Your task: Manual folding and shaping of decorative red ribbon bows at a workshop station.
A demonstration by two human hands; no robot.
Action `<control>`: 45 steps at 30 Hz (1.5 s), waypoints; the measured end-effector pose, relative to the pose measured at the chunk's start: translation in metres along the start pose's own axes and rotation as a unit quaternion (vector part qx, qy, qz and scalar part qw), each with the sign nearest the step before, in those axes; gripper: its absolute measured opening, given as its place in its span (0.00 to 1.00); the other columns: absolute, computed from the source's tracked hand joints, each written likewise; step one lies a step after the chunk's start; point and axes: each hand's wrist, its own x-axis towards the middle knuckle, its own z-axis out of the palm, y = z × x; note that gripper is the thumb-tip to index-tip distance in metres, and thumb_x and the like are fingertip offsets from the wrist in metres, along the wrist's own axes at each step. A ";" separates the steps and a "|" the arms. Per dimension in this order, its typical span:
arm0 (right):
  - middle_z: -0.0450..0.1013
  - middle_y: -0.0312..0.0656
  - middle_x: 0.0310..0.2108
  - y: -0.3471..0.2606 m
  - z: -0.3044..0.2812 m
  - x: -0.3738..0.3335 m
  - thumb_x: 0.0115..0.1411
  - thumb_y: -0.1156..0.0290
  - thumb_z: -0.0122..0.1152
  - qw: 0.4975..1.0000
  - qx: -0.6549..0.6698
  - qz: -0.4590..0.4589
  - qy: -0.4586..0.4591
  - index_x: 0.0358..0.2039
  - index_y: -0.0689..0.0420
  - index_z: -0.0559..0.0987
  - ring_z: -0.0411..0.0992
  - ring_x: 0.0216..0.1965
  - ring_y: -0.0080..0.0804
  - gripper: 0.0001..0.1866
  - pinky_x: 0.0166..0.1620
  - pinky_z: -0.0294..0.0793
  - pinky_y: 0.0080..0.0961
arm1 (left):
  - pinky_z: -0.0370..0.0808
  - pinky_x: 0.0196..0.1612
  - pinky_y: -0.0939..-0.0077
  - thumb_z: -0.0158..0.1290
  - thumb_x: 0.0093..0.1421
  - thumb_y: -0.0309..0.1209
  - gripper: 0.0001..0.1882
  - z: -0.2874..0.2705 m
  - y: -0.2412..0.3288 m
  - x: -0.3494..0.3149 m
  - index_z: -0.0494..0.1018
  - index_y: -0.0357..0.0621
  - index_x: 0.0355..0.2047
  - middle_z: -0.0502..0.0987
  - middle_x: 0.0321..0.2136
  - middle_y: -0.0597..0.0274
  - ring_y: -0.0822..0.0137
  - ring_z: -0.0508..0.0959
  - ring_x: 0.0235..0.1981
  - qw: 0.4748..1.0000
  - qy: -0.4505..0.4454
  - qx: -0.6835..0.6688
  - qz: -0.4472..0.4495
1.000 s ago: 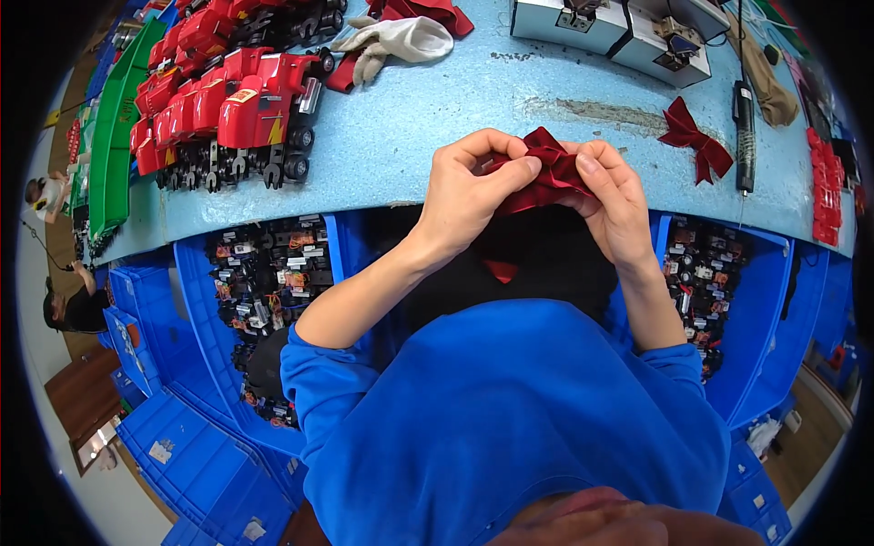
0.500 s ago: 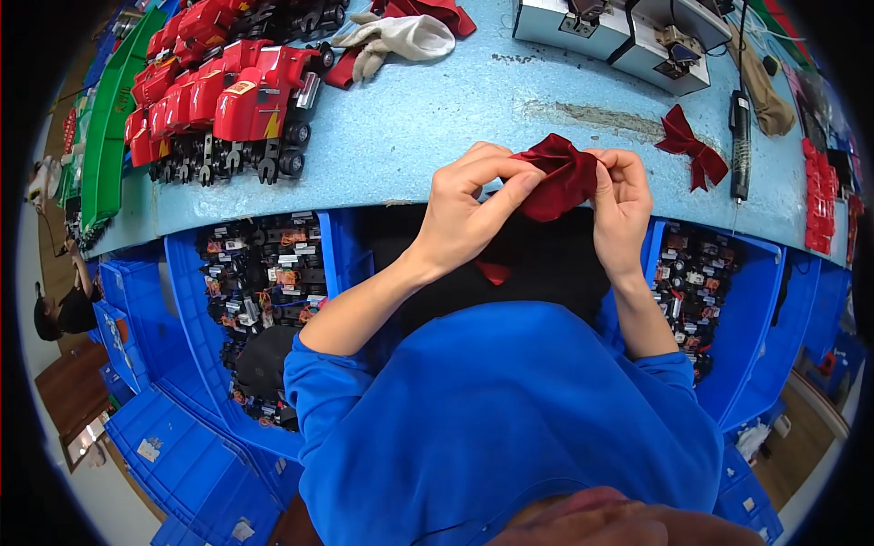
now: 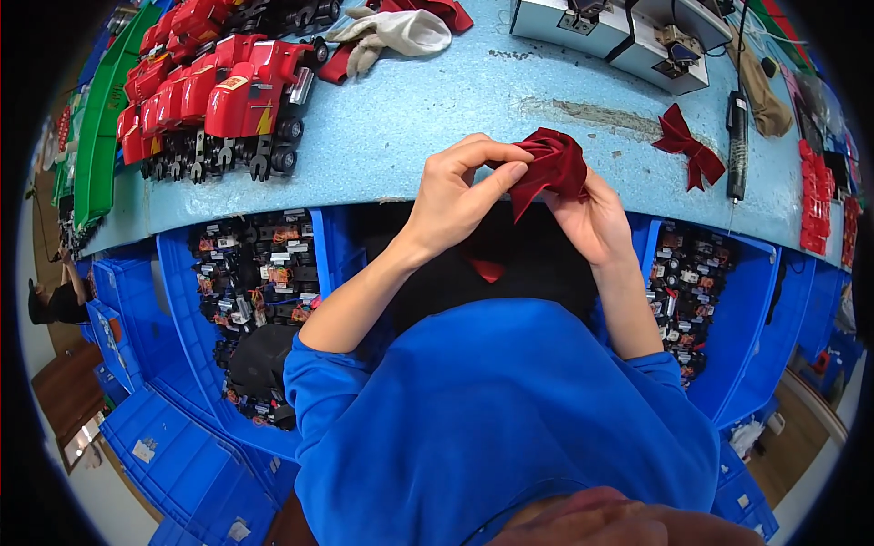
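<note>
A dark red velvety fabric piece [image 3: 557,162], folded like a ribbon bow, is held up above the table's near edge. My left hand [image 3: 469,187] pinches its left side between thumb and fingers. My right hand [image 3: 594,217] grips it from below and the right, with the fingertips partly hidden behind the fabric. A second dark red bow [image 3: 692,150] lies on the table to the right of my hands. On the black cloth at my lap shows a small red scrap [image 3: 488,270].
Red toy trucks [image 3: 232,100] crowd the table's left, beside a green tray [image 3: 109,114]. A whitish glove [image 3: 401,35] lies at the back. White boxy fixtures [image 3: 619,45] and a black electric screwdriver [image 3: 736,146] stand at right. Blue bins [image 3: 177,300] of small parts flank me.
My right hand has turned from pinching the bow's upper right to holding it from below, palm showing. The fabric has twisted, with a corner now hanging down.
</note>
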 end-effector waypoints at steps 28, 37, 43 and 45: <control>0.70 0.37 0.34 -0.021 -0.014 0.011 0.55 0.78 0.57 0.905 -0.424 -0.031 0.010 0.31 0.60 0.68 0.69 0.32 0.17 0.06 0.37 0.69 0.13 | 0.67 0.44 0.69 0.59 0.48 0.32 0.15 0.004 -0.011 0.001 0.73 0.42 0.35 0.66 0.44 0.53 0.57 0.63 0.48 0.952 0.048 0.290 0.083; 0.70 0.43 0.41 -0.016 -0.010 0.012 0.54 0.78 0.58 0.911 -0.410 -0.050 -0.011 0.29 0.59 0.68 0.70 0.37 0.21 0.07 0.42 0.71 0.16 | 0.65 0.45 0.68 0.58 0.46 0.26 0.09 0.019 -0.025 -0.002 0.72 0.41 0.28 0.68 0.41 0.55 0.57 0.63 0.47 0.950 0.081 0.293 0.072; 0.69 0.45 0.45 -0.020 -0.016 0.009 0.55 0.76 0.57 0.946 -0.321 -0.015 -0.025 0.29 0.57 0.67 0.70 0.41 0.26 0.07 0.45 0.71 0.22 | 0.63 0.47 0.64 0.58 0.44 0.26 0.07 0.015 -0.022 -0.002 0.71 0.40 0.24 0.69 0.41 0.52 0.55 0.63 0.46 0.975 0.094 0.191 0.058; 0.68 0.46 0.46 -0.020 -0.018 0.009 0.56 0.76 0.56 0.958 -0.283 -0.016 -0.044 0.29 0.57 0.67 0.70 0.42 0.27 0.06 0.46 0.72 0.24 | 0.62 0.49 0.65 0.58 0.45 0.26 0.07 0.014 -0.020 -0.003 0.71 0.41 0.23 0.68 0.44 0.51 0.56 0.64 0.48 0.989 0.087 0.116 0.040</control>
